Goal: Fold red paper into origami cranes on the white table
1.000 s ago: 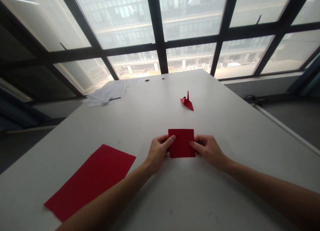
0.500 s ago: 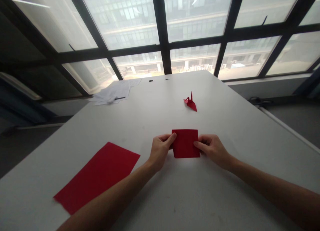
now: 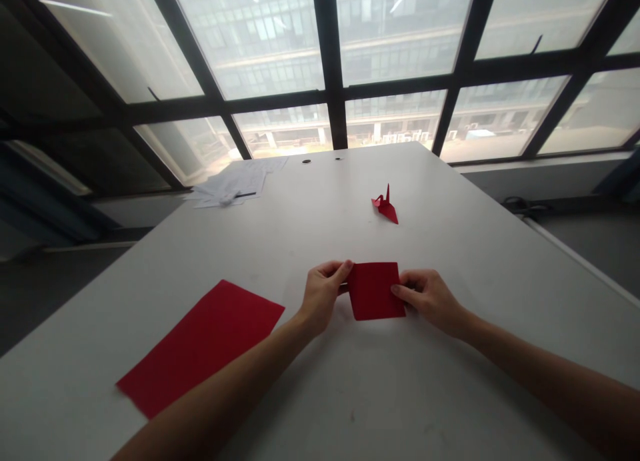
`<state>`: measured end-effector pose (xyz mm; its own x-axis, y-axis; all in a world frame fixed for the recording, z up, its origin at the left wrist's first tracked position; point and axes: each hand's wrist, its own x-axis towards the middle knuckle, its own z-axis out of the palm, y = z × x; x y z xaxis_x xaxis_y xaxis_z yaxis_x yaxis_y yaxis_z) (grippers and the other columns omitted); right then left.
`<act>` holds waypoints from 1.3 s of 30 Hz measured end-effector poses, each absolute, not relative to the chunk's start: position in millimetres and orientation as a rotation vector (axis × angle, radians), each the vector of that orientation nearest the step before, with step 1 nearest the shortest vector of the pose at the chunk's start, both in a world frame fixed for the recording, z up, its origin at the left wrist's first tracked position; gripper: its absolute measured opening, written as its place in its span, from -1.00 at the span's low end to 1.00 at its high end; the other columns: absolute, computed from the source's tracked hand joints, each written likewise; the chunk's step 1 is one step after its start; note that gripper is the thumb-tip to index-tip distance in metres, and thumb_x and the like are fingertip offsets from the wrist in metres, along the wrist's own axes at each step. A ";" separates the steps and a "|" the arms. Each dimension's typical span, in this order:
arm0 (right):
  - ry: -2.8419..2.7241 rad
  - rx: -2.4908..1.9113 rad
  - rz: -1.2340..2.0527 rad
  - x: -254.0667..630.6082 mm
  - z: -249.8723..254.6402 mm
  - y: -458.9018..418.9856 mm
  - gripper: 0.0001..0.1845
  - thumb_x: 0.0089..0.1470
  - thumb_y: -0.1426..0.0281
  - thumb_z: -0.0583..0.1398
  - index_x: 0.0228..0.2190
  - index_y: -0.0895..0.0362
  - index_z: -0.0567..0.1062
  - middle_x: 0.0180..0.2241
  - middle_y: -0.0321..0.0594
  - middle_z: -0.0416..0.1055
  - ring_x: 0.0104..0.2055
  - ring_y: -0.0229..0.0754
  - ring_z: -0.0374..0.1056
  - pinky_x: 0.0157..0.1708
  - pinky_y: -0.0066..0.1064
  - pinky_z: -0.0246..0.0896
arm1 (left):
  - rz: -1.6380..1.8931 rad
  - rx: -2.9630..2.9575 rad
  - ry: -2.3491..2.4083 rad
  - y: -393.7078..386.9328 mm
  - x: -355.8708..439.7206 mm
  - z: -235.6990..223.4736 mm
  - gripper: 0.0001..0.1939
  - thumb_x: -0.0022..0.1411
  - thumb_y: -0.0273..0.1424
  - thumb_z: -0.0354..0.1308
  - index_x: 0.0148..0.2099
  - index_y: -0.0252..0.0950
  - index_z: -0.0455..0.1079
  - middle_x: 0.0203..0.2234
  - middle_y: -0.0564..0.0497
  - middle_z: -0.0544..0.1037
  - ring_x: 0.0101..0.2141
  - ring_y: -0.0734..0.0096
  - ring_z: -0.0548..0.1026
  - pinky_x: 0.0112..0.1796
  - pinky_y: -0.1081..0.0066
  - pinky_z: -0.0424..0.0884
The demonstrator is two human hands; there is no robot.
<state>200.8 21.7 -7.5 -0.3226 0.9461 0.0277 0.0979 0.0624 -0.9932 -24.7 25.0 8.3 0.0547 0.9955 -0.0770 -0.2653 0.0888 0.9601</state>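
Between my two hands is a small red square of paper [image 3: 376, 292], its broad face turned toward me, held a little above the table. My left hand [image 3: 323, 291] pinches its upper left corner, thumb in front. At the right edge, my right hand [image 3: 429, 298] grips the paper between thumb and fingers; the fingers behind it are partly hidden. Beyond the hands a folded red paper crane [image 3: 386, 208] rests on the table. A larger red sheet [image 3: 205, 344] lies flat to the left, partly covered by my left forearm.
The white table [image 3: 310, 241] stretches away toward large dark-framed windows. Loose white papers [image 3: 230, 184] with a dark pen [image 3: 246, 194] lie at its far left. Black cables [image 3: 525, 206] are on the floor beyond the right edge.
The small red paper has tilted slightly, its left side swinging, and my left thumb has shifted up to the corner. The whole view has moved a little. Both hands keep their hold.
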 end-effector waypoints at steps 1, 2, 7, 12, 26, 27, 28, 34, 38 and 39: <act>-1.541 -1.081 1.362 200.8 -7.4 21.8 -0.76 0.08 0.25 0.27 -0.43 0.19 0.57 -0.49 -0.21 0.48 -0.50 -0.24 0.25 -0.54 -0.43 0.08 | 1.187 0.966 1.005 25.1 -25.1 8.5 -0.62 0.16 -0.13 0.34 -0.26 -0.41 0.56 -0.39 -0.10 0.59 -0.39 0.39 0.52 -0.29 0.37 0.50; -1.533 -1.082 1.365 200.9 -7.2 21.9 -0.76 0.08 0.24 0.27 -0.43 0.19 0.57 -0.49 -0.21 0.48 -0.50 -0.24 0.25 -0.54 -0.43 0.08 | 1.144 0.967 0.997 25.1 -25.4 8.7 -0.60 0.17 -0.11 0.32 -0.25 -0.42 0.56 -0.38 -0.12 0.59 -0.37 0.36 0.53 -0.27 0.35 0.51; -1.504 -1.079 1.377 201.7 -4.5 23.7 -0.74 0.06 0.22 0.29 -0.46 0.19 0.56 -0.51 -0.22 0.46 -0.51 -0.25 0.23 -0.55 -0.43 0.06 | 1.129 1.026 1.021 25.4 -26.7 9.4 -0.55 0.20 -0.09 0.29 -0.27 -0.47 0.57 -0.42 -0.15 0.61 -0.41 0.31 0.55 -0.28 0.30 0.53; -1.477 -1.080 1.356 203.1 -2.5 25.4 -0.73 0.04 0.22 0.30 -0.51 0.18 0.52 -0.55 -0.26 0.41 -0.53 -0.27 0.21 -0.55 -0.45 0.06 | 0.980 1.061 0.947 25.2 -28.1 10.9 -0.54 0.22 -0.07 0.27 -0.22 -0.46 0.57 -0.34 -0.19 0.63 -0.33 0.25 0.59 -0.19 0.26 0.54; -1.412 -1.113 1.330 205.0 5.3 30.0 -0.72 0.00 0.21 0.32 -0.48 0.19 0.55 -0.53 -0.23 0.43 -0.51 -0.25 0.24 -0.54 -0.43 0.10 | 0.853 1.173 1.026 26.2 -31.6 13.7 -0.55 0.17 -0.06 0.30 -0.25 -0.44 0.59 -0.36 -0.17 0.63 -0.38 0.31 0.57 -0.25 0.30 0.53; -1.411 -1.117 1.323 205.1 5.1 30.3 -0.72 0.00 0.21 0.32 -0.49 0.19 0.55 -0.54 -0.23 0.43 -0.51 -0.25 0.24 -0.54 -0.43 0.10 | 0.835 1.164 1.023 26.7 -32.0 13.3 -0.55 0.16 -0.07 0.31 -0.24 -0.43 0.59 -0.35 -0.17 0.63 -0.37 0.32 0.57 -0.23 0.30 0.53; -1.409 -1.125 1.311 205.2 4.8 30.7 -0.72 -0.01 0.21 0.32 -0.49 0.19 0.55 -0.55 -0.23 0.42 -0.52 -0.26 0.23 -0.55 -0.43 0.09 | 0.821 1.163 1.031 27.2 -32.4 12.8 -0.56 0.14 -0.07 0.33 -0.24 -0.42 0.59 -0.36 -0.16 0.63 -0.37 0.34 0.56 -0.24 0.32 0.53; -1.388 -1.138 1.286 206.5 2.7 32.9 -0.71 -0.02 0.19 0.33 -0.51 0.18 0.54 -0.57 -0.24 0.42 -0.53 -0.25 0.23 -0.56 -0.43 0.08 | 0.832 1.207 1.051 28.1 -32.4 10.1 -0.62 0.14 -0.12 0.34 -0.25 -0.40 0.61 -0.36 -0.15 0.63 -0.40 0.37 0.56 -0.27 0.37 0.54; -1.376 -1.157 1.259 207.2 2.7 33.9 -0.69 -0.04 0.16 0.33 -0.53 0.17 0.54 -0.59 -0.24 0.40 -0.54 -0.25 0.22 -0.57 -0.43 0.07 | 0.820 1.214 1.065 26.9 -30.7 12.4 -0.61 0.10 -0.15 0.38 -0.24 -0.42 0.61 -0.39 -0.20 0.65 -0.42 0.32 0.59 -0.31 0.36 0.55; -1.377 -1.163 1.252 207.4 2.6 34.1 -0.68 -0.04 0.16 0.33 -0.52 0.18 0.54 -0.59 -0.24 0.40 -0.55 -0.25 0.21 -0.58 -0.43 0.07 | 0.821 1.211 1.063 26.7 -30.2 13.2 -0.61 0.10 -0.15 0.38 -0.23 -0.42 0.61 -0.39 -0.21 0.65 -0.42 0.31 0.59 -0.31 0.35 0.55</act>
<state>207.4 34.1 2.6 -0.1393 0.9898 0.0305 0.0632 0.0396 -0.9972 -30.2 26.7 13.2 0.3184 0.9275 -0.1959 0.0449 0.1917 0.9804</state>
